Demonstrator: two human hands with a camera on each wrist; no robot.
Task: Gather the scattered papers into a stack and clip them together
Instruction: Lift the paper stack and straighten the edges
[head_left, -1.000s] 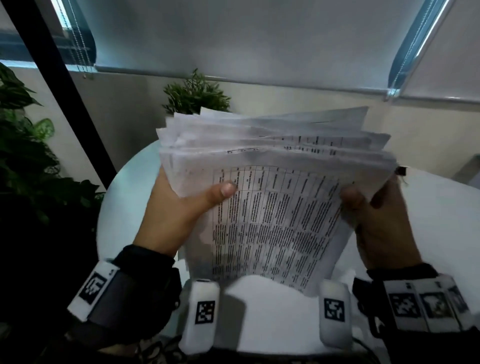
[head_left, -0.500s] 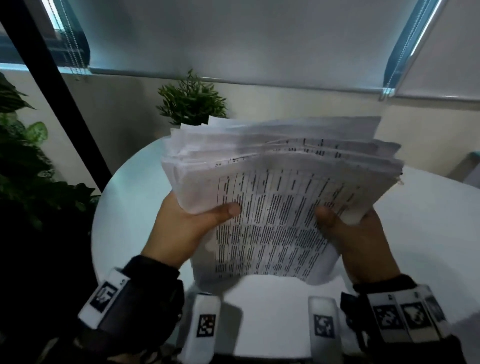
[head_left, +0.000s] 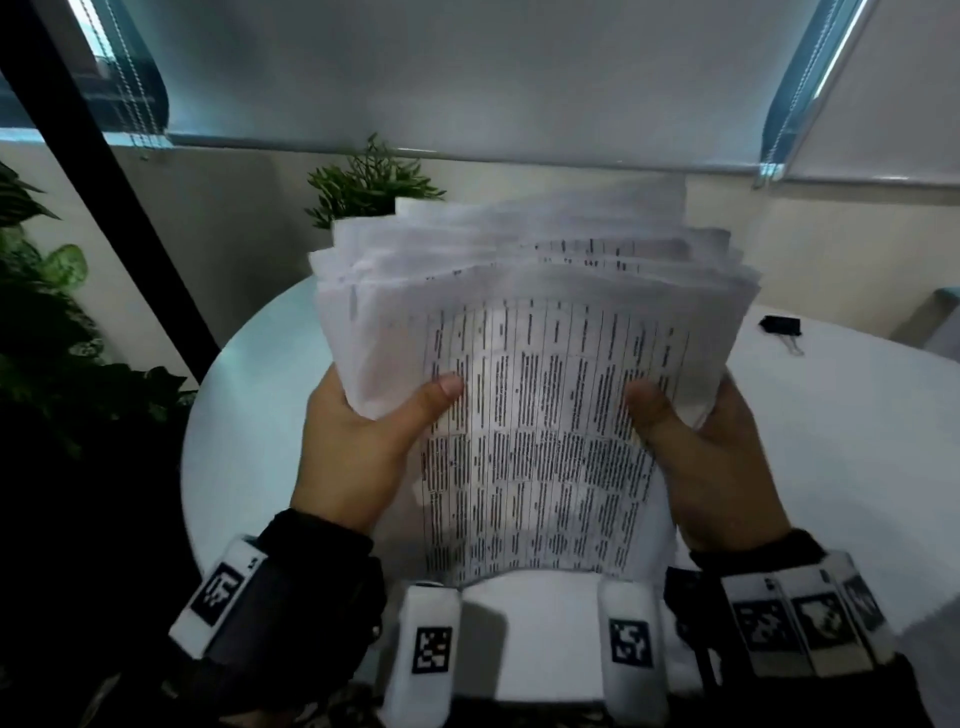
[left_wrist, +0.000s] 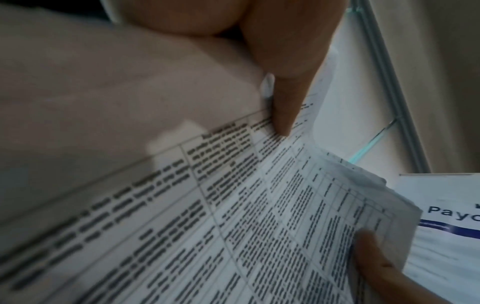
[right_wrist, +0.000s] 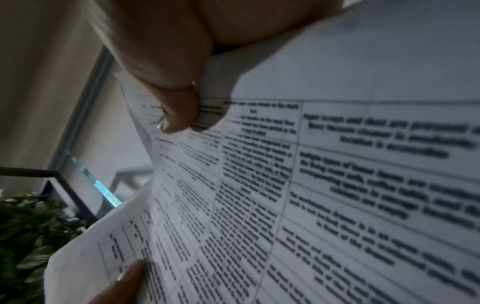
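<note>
Stack of papers (head_left: 540, 374): white sheets printed with ruled tables of small text, held upright above the near part of a round white table (head_left: 841, 447). The far edges were fanned and uneven, several sheet edges standing proud of one another. The lower edge was seen close to the table surface; whether it touched could not be told.

Left hand (head_left: 358, 447): gripped on the left side of the stack, with the thumb laid across the printed front sheet and the remaining fingers hidden behind the paper. In the left wrist view the thumb (left_wrist: 283, 86) was shown pressed onto the table print.

Right hand (head_left: 711, 452): gripped on the right side of the stack in like manner, thumb in front, fingers hidden behind. In the right wrist view the thumb (right_wrist: 171, 98) was shown pinched against the sheet's edge.

Binder clip (head_left: 781, 328): black, with wire handles, laid on the table at the far right, well apart from the stack and from both hands.

Wrist bands (head_left: 800, 618): worn on both wrists, set with square black-and-white markers.

Small potted plant (head_left: 371, 184): green, placed beyond the table's far edge, partly hidden behind the stack.

Large leafy plant (head_left: 47, 322): located at the left.

Roller blinds (head_left: 467, 73): drawn down across the far windows.
</note>
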